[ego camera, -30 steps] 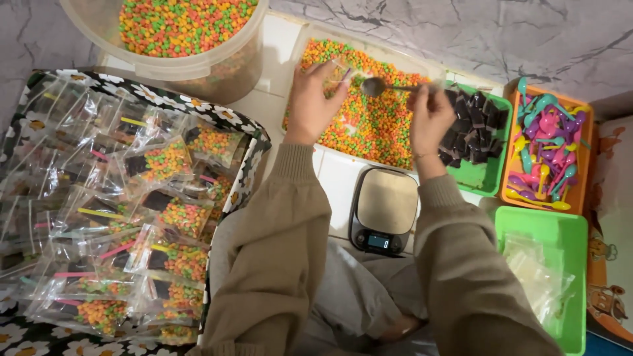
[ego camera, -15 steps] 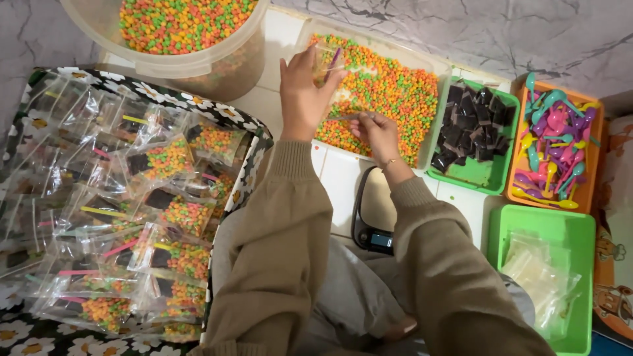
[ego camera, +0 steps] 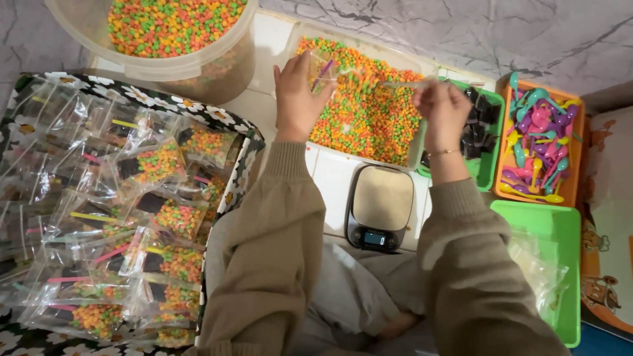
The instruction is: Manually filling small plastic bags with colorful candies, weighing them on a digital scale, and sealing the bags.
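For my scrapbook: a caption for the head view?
Left hand holds a bag; right hand scoops candy.

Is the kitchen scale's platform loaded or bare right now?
Bare. The scale sits on the floor with nothing on its platform; the left hand and right hand are up over the tray of coloured pellets.

a home floor is serving as a packing spot: tiles (ego camera: 333,175), a flowered mat (ego camera: 224,122), candy tubs (ego camera: 198,62), a small scale (ego camera: 379,207).
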